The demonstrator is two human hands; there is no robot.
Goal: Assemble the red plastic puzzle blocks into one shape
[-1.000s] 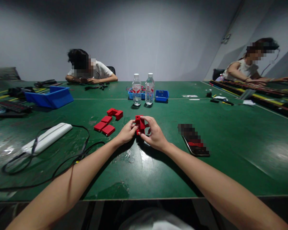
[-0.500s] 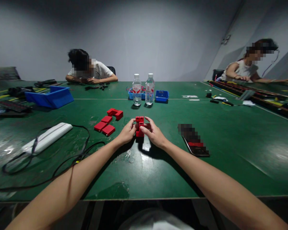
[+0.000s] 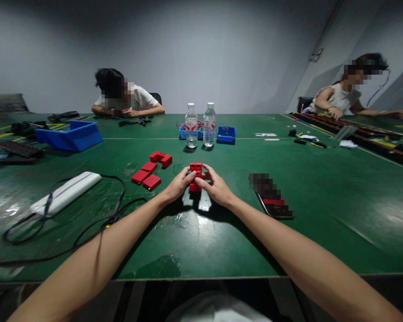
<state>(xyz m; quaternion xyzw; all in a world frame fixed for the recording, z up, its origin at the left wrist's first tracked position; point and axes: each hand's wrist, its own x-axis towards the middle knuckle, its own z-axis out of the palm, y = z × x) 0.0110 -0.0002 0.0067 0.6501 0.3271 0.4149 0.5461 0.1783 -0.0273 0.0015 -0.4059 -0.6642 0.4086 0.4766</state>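
Note:
Between my two hands is a red block-like plastic part (image 3: 196,167) with small dark holes in its top. My left hand (image 3: 180,183) grips it from the left, thumb on its near face. From the right, my right hand (image 3: 216,185) grips the same part, its thumb also on the near face; the fingers partly hide the part's sides. To the left on the green table lie several flat red square pieces (image 3: 152,182) and a red U-shaped piece (image 3: 161,158), apart from my hands.
Two water bottles (image 3: 191,127) stand ahead, by a small blue bin (image 3: 226,134). A phone (image 3: 272,199) lies right; a white power bank-like bar (image 3: 67,192) with black cables (image 3: 121,183) lies left. A larger blue bin (image 3: 72,136) is farther left. Two people sit across the table.
My left thumb has moved right onto the near face of the red part. My right hand stays nearly still. The person at right has shifted their arms.

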